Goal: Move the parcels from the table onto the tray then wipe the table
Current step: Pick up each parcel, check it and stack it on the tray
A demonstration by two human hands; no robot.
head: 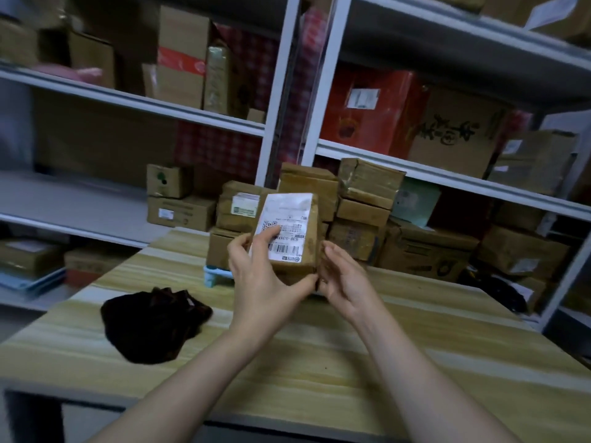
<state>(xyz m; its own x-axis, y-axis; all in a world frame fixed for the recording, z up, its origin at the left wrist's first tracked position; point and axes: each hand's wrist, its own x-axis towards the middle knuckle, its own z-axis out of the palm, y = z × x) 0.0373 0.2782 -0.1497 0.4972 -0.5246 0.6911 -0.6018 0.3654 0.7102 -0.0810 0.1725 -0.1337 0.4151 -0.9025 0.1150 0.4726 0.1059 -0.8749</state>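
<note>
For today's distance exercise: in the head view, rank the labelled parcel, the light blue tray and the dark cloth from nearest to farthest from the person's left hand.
1. Labelled parcel: held in the left hand, with the right hand on its other side.
2. Light blue tray: just left of the hand, under the stacked parcels.
3. Dark cloth: farther left, on the table.

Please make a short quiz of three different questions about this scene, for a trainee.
1. True or false: both hands hold the brown taped parcel with a white label.
2. What lies on the pale wooden table to the left? A) dark crumpled cloth B) scissors C) cup
3. What colour is the plastic tray under the stacked parcels?

Key: 1 true: left hand, right hand. 2 A. 3 light blue.
</note>
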